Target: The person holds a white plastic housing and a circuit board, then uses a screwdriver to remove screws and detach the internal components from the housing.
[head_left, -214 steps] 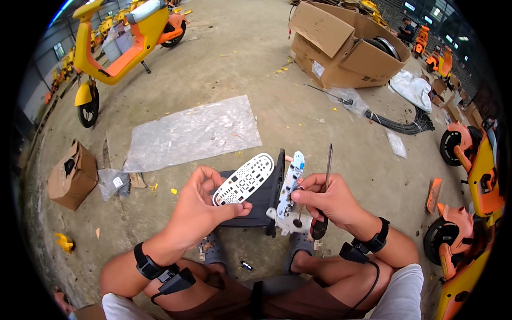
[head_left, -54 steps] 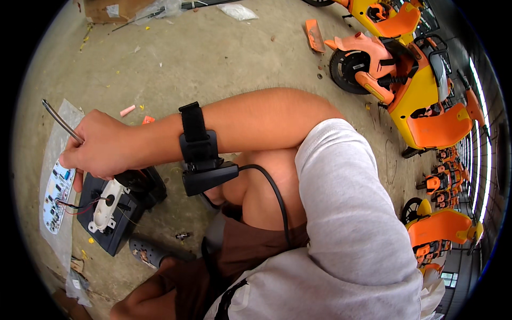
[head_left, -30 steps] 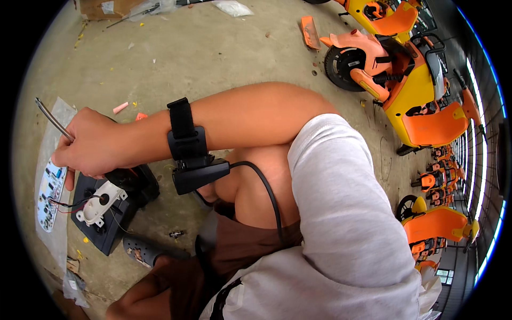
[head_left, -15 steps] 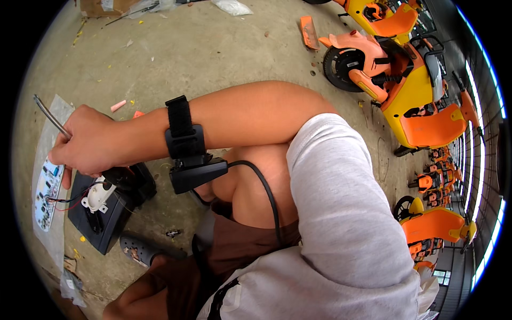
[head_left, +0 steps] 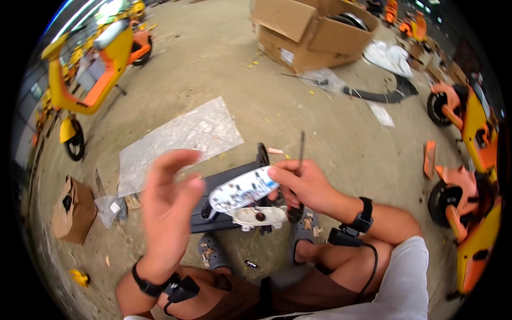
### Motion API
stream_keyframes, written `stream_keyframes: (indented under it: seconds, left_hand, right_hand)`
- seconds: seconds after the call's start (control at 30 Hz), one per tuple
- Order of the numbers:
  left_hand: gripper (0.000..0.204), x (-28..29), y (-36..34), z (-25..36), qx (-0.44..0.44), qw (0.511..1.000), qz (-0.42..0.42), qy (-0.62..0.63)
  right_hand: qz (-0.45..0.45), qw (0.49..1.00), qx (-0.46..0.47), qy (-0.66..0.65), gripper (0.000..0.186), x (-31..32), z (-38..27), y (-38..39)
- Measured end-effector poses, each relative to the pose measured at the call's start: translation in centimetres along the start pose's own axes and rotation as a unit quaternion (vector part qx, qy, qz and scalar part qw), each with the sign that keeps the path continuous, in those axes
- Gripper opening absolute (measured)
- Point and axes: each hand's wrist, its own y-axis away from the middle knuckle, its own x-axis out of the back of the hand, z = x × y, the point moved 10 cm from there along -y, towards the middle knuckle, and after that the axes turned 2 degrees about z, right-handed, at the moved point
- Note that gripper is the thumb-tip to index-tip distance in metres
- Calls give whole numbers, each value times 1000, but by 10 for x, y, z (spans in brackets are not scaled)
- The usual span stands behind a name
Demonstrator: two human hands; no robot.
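one plastic sheet (head_left: 192, 130) beyond circuit board (head_left: 241, 191)

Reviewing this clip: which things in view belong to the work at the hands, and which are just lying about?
At the hands:
circuit board, held in the right hand
screwdriver, same hand
white housing, near the board
black panel, below

Lying about:
plastic sheet
large open carton
small carton
black cable bundle
yellow scrap

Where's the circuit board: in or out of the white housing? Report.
Out: the right hand holds the circuit board; the white housing shows separately below.
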Motion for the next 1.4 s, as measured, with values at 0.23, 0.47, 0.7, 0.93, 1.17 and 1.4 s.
stream_keyframes:
  seconds: [0.23, 0.47, 0.7, 0.93, 1.17, 1.4]
  left_hand:
    - [29, -53, 38, -83, 313, 910, -267, 50]
    - [30, -61, 47, -77, 314, 898, -291, 99]
    - [27, -59, 50, -71, 286, 911, -261, 143]
    - [25, -62, 58, -72, 300, 896, -278, 172]
    - [27, -64, 61, -75, 300, 889, -298, 175]
    - [25, -62, 59, -79, 283, 895, -293, 182]
  right_hand:
    - [-36, 999, -15, 34, 24, -13, -2, 8]
    - [-36, 999, -8, 36, 27, -15, -7, 12]
    - [-49, 998, 10, 40, 30, -23, -12, 16]
    - [-41, 996, 21, 76, 29, -23, -14, 17]
    - [-61, 998, 14, 19, 32, -27, -10, 14]
    - [-93, 995, 17, -7, 39, -33, -10, 12]
